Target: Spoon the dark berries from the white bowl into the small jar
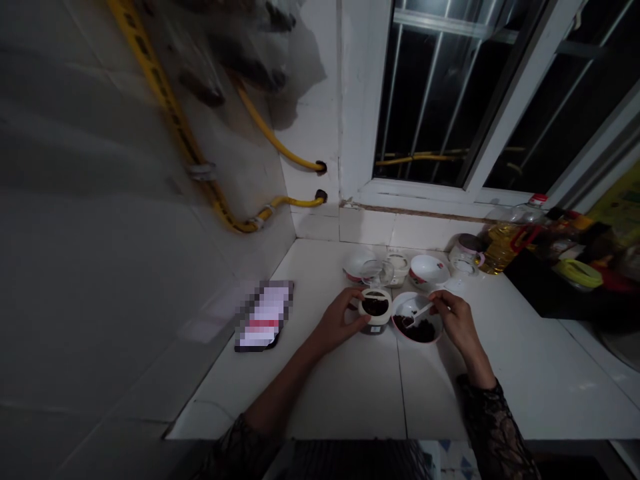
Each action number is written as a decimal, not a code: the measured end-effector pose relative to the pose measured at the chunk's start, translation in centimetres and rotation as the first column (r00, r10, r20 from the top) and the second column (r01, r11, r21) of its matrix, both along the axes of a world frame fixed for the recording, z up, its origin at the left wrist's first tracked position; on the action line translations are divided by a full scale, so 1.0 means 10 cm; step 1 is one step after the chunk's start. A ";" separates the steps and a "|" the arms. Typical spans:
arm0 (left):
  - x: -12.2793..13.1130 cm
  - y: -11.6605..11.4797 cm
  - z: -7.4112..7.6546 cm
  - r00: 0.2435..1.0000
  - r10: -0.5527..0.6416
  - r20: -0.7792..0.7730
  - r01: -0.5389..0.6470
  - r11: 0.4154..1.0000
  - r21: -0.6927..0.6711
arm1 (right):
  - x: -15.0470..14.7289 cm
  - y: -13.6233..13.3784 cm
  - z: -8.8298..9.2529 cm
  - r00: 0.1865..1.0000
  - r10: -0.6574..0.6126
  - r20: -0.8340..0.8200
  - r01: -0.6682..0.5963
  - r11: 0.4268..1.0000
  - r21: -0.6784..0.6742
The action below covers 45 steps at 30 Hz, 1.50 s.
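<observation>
My left hand [341,320] is wrapped round a small open jar [375,309] with dark contents, standing on the white counter [350,393]. Right beside the jar sits a white bowl [418,320] with a dark paste in it. My right hand [456,321] pinches a white spoon [419,315] whose tip dips into the bowl's dark paste. Both arms wear dark lace sleeves.
Behind the jar stand two more white bowls [429,269], a glass lid or cup [378,272] and a mug [466,253]. An oil bottle [505,241] and other bottles crowd the back right. A phone [265,315] lies at the left. Yellow gas hoses [210,180] run along the tiled wall.
</observation>
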State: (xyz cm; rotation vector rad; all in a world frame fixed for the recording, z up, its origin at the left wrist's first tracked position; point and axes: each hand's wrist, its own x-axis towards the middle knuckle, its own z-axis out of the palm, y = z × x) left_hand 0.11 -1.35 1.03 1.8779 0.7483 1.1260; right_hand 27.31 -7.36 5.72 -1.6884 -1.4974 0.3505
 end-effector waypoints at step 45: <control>0.01 -0.02 0.04 1.000 0.003 -0.008 -0.003 1.000 -0.007 | -0.53 -0.09 0.04 0.899 0.147 0.412 -0.366 0.768 0.526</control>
